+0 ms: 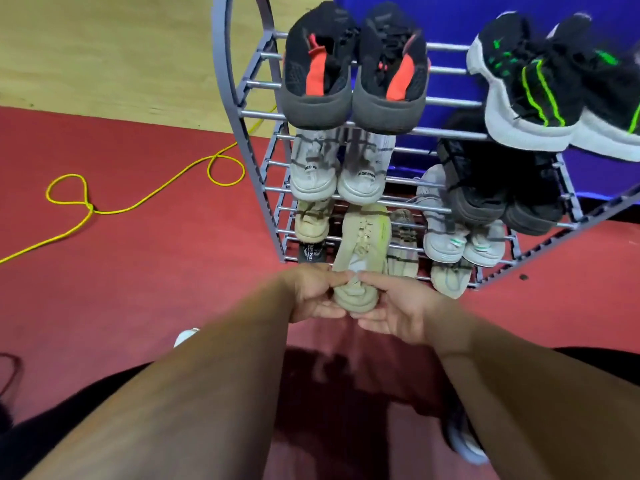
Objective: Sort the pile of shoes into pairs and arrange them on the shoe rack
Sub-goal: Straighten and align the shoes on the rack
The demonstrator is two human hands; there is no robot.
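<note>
I look down on a grey metal shoe rack with several tiers. My left hand and my right hand both grip the heel of a beige sneaker, whose toe points into a lower tier. On the top tier sit a black pair with red heel strips and a black pair with green stripes and white soles. Below are a white pair and a black pair. Lower still are a beige shoe, a light grey pair and another beige shoe.
A yellow cord loops over the red floor left of the rack. Behind it lies wooden flooring, and a blue wall stands behind the rack. My own shoes show near the bottom right and at the left.
</note>
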